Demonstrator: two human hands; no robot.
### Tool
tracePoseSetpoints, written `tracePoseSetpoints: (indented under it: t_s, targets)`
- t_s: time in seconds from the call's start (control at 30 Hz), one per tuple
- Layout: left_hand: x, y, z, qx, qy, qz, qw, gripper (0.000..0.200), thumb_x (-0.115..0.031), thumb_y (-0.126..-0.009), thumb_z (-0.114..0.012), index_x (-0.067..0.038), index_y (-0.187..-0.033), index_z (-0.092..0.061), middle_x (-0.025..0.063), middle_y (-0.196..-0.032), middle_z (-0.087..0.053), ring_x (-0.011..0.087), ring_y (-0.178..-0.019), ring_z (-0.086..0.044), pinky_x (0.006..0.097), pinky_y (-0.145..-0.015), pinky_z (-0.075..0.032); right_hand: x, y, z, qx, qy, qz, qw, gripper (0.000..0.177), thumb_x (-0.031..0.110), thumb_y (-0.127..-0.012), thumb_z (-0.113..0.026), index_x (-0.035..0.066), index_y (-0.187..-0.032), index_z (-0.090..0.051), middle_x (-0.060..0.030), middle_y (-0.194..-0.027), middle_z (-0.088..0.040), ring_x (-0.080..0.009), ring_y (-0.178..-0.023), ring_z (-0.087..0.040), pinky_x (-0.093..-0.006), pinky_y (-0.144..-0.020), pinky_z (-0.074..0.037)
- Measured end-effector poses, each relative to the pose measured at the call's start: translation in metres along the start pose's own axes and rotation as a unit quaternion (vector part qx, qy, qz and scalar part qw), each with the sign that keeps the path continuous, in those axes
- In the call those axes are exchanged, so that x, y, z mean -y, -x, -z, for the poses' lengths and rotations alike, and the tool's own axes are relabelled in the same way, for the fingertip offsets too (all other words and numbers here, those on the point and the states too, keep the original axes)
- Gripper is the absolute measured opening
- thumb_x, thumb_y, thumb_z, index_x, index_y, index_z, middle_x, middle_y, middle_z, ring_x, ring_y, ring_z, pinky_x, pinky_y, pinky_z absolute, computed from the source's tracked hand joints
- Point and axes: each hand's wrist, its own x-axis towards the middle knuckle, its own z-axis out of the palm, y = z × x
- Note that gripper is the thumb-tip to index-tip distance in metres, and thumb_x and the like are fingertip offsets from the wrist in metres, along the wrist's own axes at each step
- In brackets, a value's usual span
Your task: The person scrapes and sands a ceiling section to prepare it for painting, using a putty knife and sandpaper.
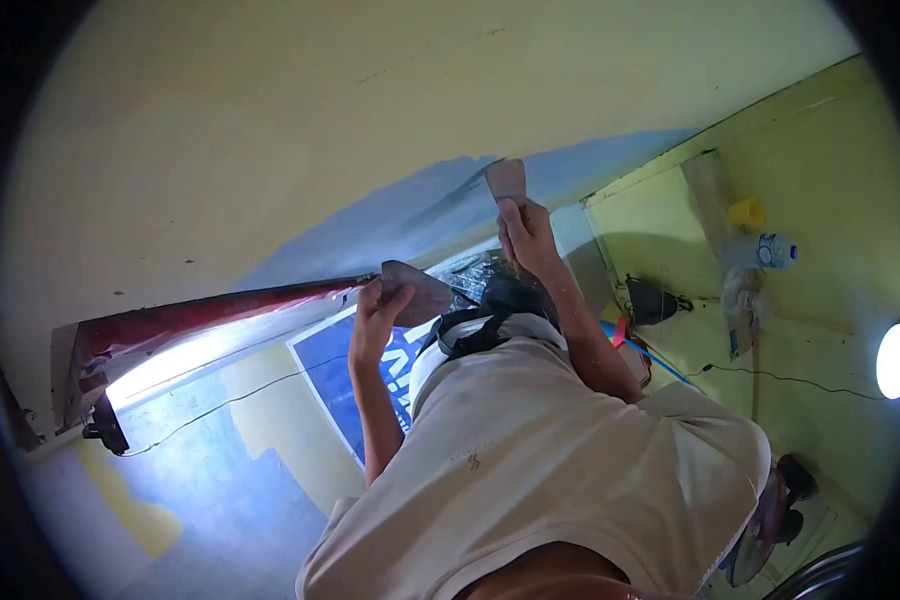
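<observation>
My right hand (530,238) grips a putty knife (507,179), its blade up against the wall at the border of a blue-grey patch (410,212). Cream-yellow paint or coating (240,150) covers the wall around that patch. Lower and to the left, my left hand (378,315) is closed on a second, wider putty knife (420,295), with the thumb on its blade. This second blade is held away from the patch, in front of my body. Both handles are mostly hidden by the fingers.
A bright tube lamp (195,358) glows beneath a red-edged ledge (210,308) at left. Behind my left arm is a blue poster (335,365). On the right wall are a plastic bottle (765,250), a yellow cup (746,212), a dark bag (653,300) and a wire (790,376).
</observation>
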Motion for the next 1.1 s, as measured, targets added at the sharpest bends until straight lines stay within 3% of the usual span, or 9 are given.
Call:
tracePoseSetpoints:
  t_s: [0.4, 0.6, 0.8, 0.97, 1.07, 1.1]
  targets:
    - [-0.002, 0.009, -0.002, 0.008, 0.007, 0.008, 1.000, 0.017, -0.011, -0.090, -0.067, 0.000, -0.102, -0.066, 0.0025, -0.094, -0.069, 0.0098, -0.086, -0.062, 0.0255, -0.078, -0.048, 0.008, 0.001, -0.012, -0.003, -0.016, 0.012, 1.000, 0.042, 0.033, -0.102, -0.050, -0.001, -0.079, -0.052, 0.0002, -0.050, -0.045, -0.0071, -0.036, -0.042, -0.0240, -0.033, -0.031]
    - [-0.014, 0.014, 0.001, -0.034, -0.007, 0.002, 0.999, 0.020, -0.012, -0.088, -0.069, 0.000, -0.103, -0.066, 0.0020, -0.093, -0.068, 0.0092, -0.086, -0.060, 0.0256, -0.078, -0.047, 0.010, 0.001, -0.009, 0.000, -0.023, 0.008, 1.000, 0.040, 0.031, -0.102, -0.050, -0.002, -0.081, -0.052, -0.0001, -0.057, -0.046, -0.0064, -0.038, -0.043, -0.0242, -0.034, -0.032]
    - [-0.051, 0.024, -0.003, -0.083, -0.020, -0.091, 0.992, 0.019, -0.012, -0.090, -0.068, 0.000, -0.105, -0.065, 0.0030, -0.095, -0.068, 0.0101, -0.088, -0.060, 0.0263, -0.080, -0.047, 0.046, 0.001, -0.023, 0.029, 0.015, 0.023, 0.999, 0.040, 0.032, -0.103, -0.047, 0.000, -0.079, -0.051, 0.0001, -0.051, -0.046, -0.0076, -0.037, -0.043, -0.0245, -0.034, -0.033]
    - [-0.058, 0.022, -0.003, -0.083, -0.001, -0.107, 0.991, 0.016, -0.010, -0.089, -0.068, 0.000, -0.100, -0.065, 0.0024, -0.092, -0.068, 0.0097, -0.084, -0.059, 0.0259, -0.078, -0.047, 0.019, 0.000, -0.012, 0.004, 0.056, 0.011, 0.998, 0.041, 0.032, -0.104, -0.046, 0.001, -0.078, -0.051, -0.0010, -0.050, -0.046, -0.0081, -0.038, -0.043, -0.0250, -0.036, -0.034]
    - [-0.072, 0.030, -0.017, -0.125, 0.004, -0.080, 0.989, 0.015, -0.010, -0.089, -0.067, 0.000, -0.100, -0.065, 0.0021, -0.091, -0.068, 0.0095, -0.084, -0.059, 0.0259, -0.078, -0.047, 0.043, 0.001, -0.022, 0.006, 0.023, 0.026, 0.999, 0.047, 0.039, -0.101, -0.052, -0.003, -0.082, -0.055, -0.0012, -0.051, -0.047, -0.0076, -0.038, -0.044, -0.0255, -0.036, -0.033]
    - [-0.053, 0.024, -0.002, -0.079, -0.027, -0.080, 0.993, 0.015, -0.010, -0.089, -0.067, 0.000, -0.100, -0.065, 0.0023, -0.092, -0.068, 0.0099, -0.086, -0.060, 0.0259, -0.081, -0.047, 0.046, -0.001, -0.024, -0.014, 0.016, 0.037, 0.999, 0.046, 0.038, -0.101, -0.051, -0.004, -0.082, -0.055, -0.0009, -0.050, -0.047, -0.0073, -0.038, -0.044, -0.0262, -0.036, -0.032]
